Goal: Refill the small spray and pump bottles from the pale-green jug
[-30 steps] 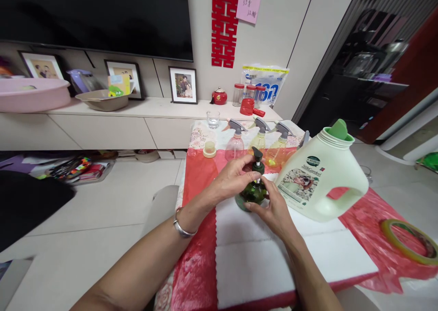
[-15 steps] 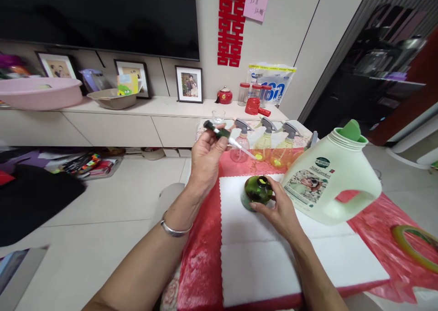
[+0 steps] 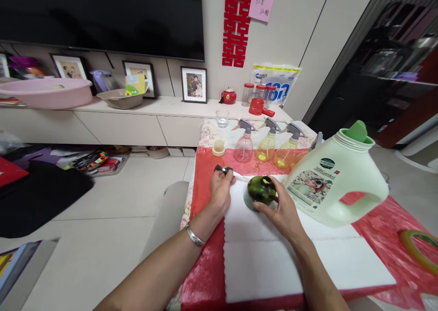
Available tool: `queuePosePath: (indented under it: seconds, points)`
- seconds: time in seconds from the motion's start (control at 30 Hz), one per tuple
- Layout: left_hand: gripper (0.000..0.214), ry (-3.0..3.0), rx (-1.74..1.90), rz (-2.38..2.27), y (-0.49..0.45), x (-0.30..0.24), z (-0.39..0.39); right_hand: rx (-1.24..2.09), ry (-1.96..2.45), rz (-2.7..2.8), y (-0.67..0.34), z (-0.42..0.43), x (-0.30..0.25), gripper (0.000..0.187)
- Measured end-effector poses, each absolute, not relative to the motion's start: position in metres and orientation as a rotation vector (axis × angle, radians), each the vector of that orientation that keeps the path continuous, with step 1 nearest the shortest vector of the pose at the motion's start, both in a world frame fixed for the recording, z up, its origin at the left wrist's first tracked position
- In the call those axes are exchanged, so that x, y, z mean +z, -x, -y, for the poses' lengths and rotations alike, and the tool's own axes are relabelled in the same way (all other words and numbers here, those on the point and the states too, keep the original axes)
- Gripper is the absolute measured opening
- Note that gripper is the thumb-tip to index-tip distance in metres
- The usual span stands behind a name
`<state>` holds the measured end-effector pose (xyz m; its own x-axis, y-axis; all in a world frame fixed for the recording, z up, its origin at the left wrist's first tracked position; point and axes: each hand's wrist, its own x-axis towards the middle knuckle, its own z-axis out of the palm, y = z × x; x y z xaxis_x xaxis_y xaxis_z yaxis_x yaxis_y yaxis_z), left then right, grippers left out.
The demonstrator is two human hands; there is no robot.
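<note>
Between the fingers of my left hand (image 3: 221,190) is a black pump head (image 3: 224,169) with a white tube sticking out to the right. The tube's far end lies close to the green bottle, low on its left; whether they touch I cannot tell. My right hand (image 3: 282,208) is wrapped round the dark green bottle (image 3: 259,190), which has an uncapped mouth at its top. This bottle stands on a white sheet (image 3: 263,270). To the right of it is a large pale green jug (image 3: 335,183) with a green spout.
Behind my hands stand a pink spray bottle (image 3: 243,149) and yellow spray bottles (image 3: 266,147). A pale yellow cap (image 3: 218,147) and a drinking glass (image 3: 222,118) are on the table's back left. A roll of tape (image 3: 417,247) lies at the right on red plastic (image 3: 386,224).
My left hand has lowered with the pump head, bringing the tube down beside the green bottle. My right hand keeps its hold on the bottle. The pale yellow cap has come into view.
</note>
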<state>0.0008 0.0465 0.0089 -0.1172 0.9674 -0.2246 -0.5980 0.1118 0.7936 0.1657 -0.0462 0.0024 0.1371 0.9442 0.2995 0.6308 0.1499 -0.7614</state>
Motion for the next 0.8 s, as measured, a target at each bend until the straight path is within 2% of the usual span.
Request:
queuePosePath:
  seconds: [0.3, 0.6, 0.8]
  points:
    - [0.016, -0.471, 1.301, -1.027, 0.001, 0.006, -0.036, 0.434, 1.533, 1.609, -0.165, 0.045, 0.000, 0.082]
    - [0.016, -0.457, 1.162, -1.027, 0.012, 0.011, -0.019, 0.453, 1.508, 1.589, -0.166, 0.044, -0.001, 0.082]
    - [0.027, -0.495, 1.084, -0.917, 0.019, 0.008, 0.002, 0.480, 1.524, 1.577, -0.164, 0.045, 0.002, 0.081]
